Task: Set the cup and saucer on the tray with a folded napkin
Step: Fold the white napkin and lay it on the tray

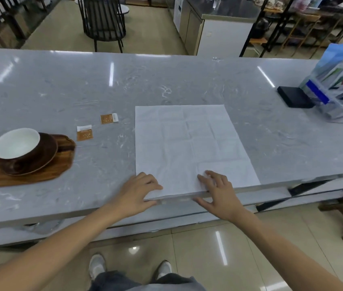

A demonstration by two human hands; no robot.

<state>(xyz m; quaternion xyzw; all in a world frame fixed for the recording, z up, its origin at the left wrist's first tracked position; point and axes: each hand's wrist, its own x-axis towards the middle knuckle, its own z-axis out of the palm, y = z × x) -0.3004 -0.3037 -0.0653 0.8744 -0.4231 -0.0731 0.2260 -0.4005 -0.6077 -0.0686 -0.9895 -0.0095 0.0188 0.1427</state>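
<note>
A white napkin (187,143) lies unfolded and flat on the grey marble table, reaching the near edge. My left hand (139,193) rests on its near left corner, fingers bent at the table edge. My right hand (219,192) lies flat on the napkin's near edge, fingers spread. At the far left a brown cup with a white inside (17,144) sits on a brown saucer (40,162), which stands on a wooden tray (61,164).
Two small orange sachets (84,134) (108,118) lie between tray and napkin. A black box (294,97) and a clear holder of leaflets (340,89) stand at the right. A dark chair (103,22) stands beyond the table.
</note>
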